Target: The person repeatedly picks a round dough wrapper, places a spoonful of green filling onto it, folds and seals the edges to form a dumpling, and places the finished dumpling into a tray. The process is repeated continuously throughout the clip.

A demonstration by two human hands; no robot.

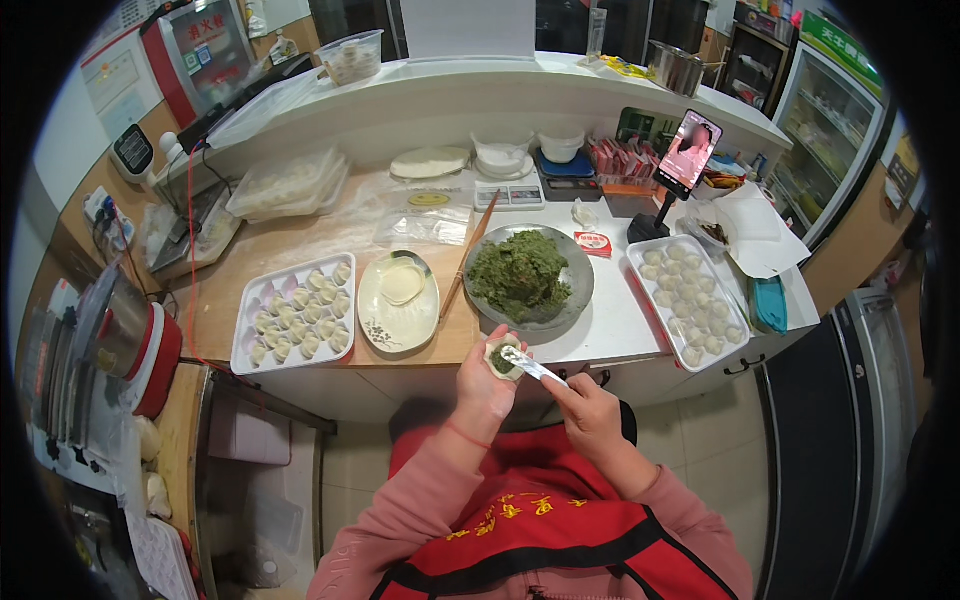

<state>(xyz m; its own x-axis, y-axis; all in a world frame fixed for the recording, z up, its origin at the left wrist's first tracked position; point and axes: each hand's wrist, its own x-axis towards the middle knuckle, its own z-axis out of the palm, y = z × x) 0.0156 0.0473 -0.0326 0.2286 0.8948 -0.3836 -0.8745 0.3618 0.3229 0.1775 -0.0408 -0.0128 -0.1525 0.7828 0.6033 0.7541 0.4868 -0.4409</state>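
Observation:
My left hand (486, 379) holds a round dumpling wrapper (493, 363) in its palm, with green filling on it. In my right hand (592, 416) is a flat metal filling spatula (534, 367), its tip on the filling. Just beyond both hands stands a metal bowl (581, 289) with a heap of green chopped filling (525, 274). Left of the bowl, an oval plate (386, 330) bears a few flat wrappers (403, 283). Folded dumplings (310, 344) sit in a white compartment tray (244, 349) farther left.
A second tray (646, 289) of dumplings lies at the right, near a phone (688, 154) on a stand. A wooden rolling pin (469, 255) lies between plate and bowl. Kitchen scales (510, 196), stacked plastic containers (285, 184) and a raised white ledge (450, 82) are behind.

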